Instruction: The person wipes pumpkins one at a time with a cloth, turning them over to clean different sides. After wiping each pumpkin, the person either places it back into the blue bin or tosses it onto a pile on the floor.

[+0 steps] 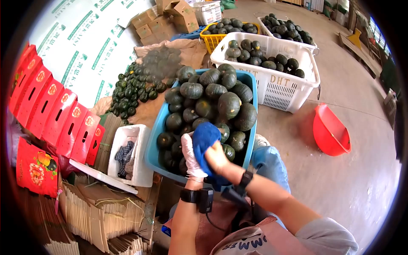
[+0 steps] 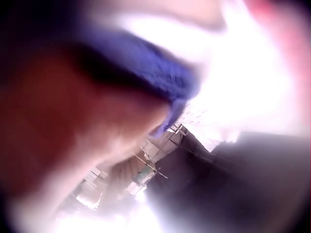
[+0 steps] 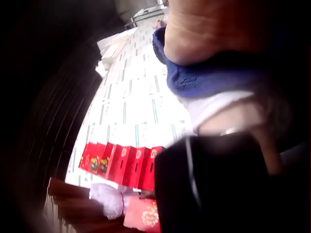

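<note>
A blue cloth is bunched between both hands over the near part of a blue crate piled with dark green squashes. The left hand, in a white glove, cups the bundle from its left side. Bare, the right hand grips the cloth from the right. Whether something lies inside the cloth is hidden. Blue fabric and blurred skin fill much of the left wrist view. In the right wrist view, the right hand presses on the cloth above the white glove.
White crates and a yellow crate of squashes stand behind. More squashes lie on brown sheeting at left. A foam box, red cartons and flattened cardboard are left; a red basin is right.
</note>
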`<state>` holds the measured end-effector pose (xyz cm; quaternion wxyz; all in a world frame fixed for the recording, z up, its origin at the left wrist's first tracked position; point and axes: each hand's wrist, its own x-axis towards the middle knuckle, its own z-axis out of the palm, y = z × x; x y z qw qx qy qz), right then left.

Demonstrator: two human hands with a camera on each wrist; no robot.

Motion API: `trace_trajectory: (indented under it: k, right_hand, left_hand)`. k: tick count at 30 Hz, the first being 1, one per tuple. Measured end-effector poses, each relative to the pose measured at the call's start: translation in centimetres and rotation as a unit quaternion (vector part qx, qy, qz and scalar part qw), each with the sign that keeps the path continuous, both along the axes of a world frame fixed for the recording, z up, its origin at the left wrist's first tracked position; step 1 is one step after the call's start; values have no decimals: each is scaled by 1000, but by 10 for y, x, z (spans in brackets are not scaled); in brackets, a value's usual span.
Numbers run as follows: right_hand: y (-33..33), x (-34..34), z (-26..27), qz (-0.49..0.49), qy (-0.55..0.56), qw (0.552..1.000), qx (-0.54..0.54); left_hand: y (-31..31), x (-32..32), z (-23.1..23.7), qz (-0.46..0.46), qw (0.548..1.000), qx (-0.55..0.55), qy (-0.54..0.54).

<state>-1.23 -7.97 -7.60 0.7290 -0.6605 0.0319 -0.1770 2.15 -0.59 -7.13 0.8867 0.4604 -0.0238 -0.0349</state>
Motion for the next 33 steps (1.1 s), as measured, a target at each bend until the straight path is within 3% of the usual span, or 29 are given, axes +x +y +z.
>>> trace_trajectory:
  k: [1, 2, 3, 5, 6, 7, 9, 10, 11, 13, 14, 15, 17, 18, 19, 21, 22, 23, 24, 25, 26, 27, 30, 31, 33]
  right_hand:
    - [-11, 7, 17, 56, 108, 981, 152]
    - [-24, 18, 18, 110, 178, 951, 229]
    - [-39, 28, 15, 161, 246, 907, 301]
    - [-67, 45, -9, 309, 267, 751, 518]
    - [-60, 44, -12, 256, 167, 860, 409]
    - [-58, 22, -5, 432, 35, 713, 551]
    - [-32, 9, 13, 293, -10, 841, 456]
    - [-25, 4, 16, 165, 178, 829, 504]
    - [-27, -1, 17, 143, 190, 847, 475]
    - [-30, 1, 24, 91, 194, 871, 443]
    - [-35, 0, 27, 101, 157, 873, 450]
    - [-39, 18, 1, 138, 136, 834, 517]
    - [-46, 16, 33, 176, 139, 769, 598]
    - [-47, 16, 38, 207, 131, 762, 599]
    - [-43, 13, 41, 210, 131, 762, 599]
    - [-34, 3, 58, 26, 117, 892, 436]
    - [-34, -3, 68, 8, 122, 922, 368]
    - [-35, -4, 61, 9, 123, 921, 369]
    - [-37, -2, 54, -5, 28, 991, 129]
    - [-40, -1, 49, -20, -71, 990, -121]
    - [-43, -6, 44, -4, -115, 964, -242]
    - [-34, -17, 47, 23, -114, 950, -289]
    - [-9, -34, 48, -61, -255, 901, -346]
    - [-11, -30, 43, -61, -252, 902, -346]
    - [-14, -15, 25, -45, -123, 972, -198]
  left_hand:
    - [-4, -9, 8, 5, 1000, 6, 16]
    - [-5, -8, -2, 1, 1000, 27, 16]
    - [-14, -34, 32, 76, 975, 207, -42]
    - [-13, -36, 26, 32, 921, 302, -244]
    - [-16, -41, 38, 59, 912, 314, -258]
    - [-15, -38, 48, 108, 867, 368, -319]
    - [-17, -18, 42, 119, 914, 320, -219]
    - [-16, -12, 40, 140, 896, 343, -244]
    - [-9, 0, 33, 128, 831, 432, -326]
    - [-13, -7, 34, 163, 787, 473, -361]
    - [-11, -6, 27, 103, 869, 383, -296]
    - [-23, -29, 52, 140, 903, 243, -324]
    - [-4, -23, 53, 97, 976, 79, -178]
    - [-4, -24, 76, 74, 988, 134, -33]
    - [10, -15, 45, -41, 957, 234, -163]
    - [-3, -32, 45, -50, 995, 83, -24]
    - [-8, -38, 49, -19, 998, 41, 43]
    - [-12, -39, 51, 18, 997, -9, 73]
    - [-9, -36, 50, -9, 995, -87, 56]
    - [-8, -32, 50, -37, 985, -165, 37]
    - [-8, -34, 50, -12, 996, -85, -3]
    - [-3, -28, 41, 48, 994, 41, -83]
    - [3, -34, 37, 108, 947, 167, -253]
    - [-1, -37, 41, 107, 947, 168, -251]
    - [-10, -43, 50, 73, 990, 112, -45]
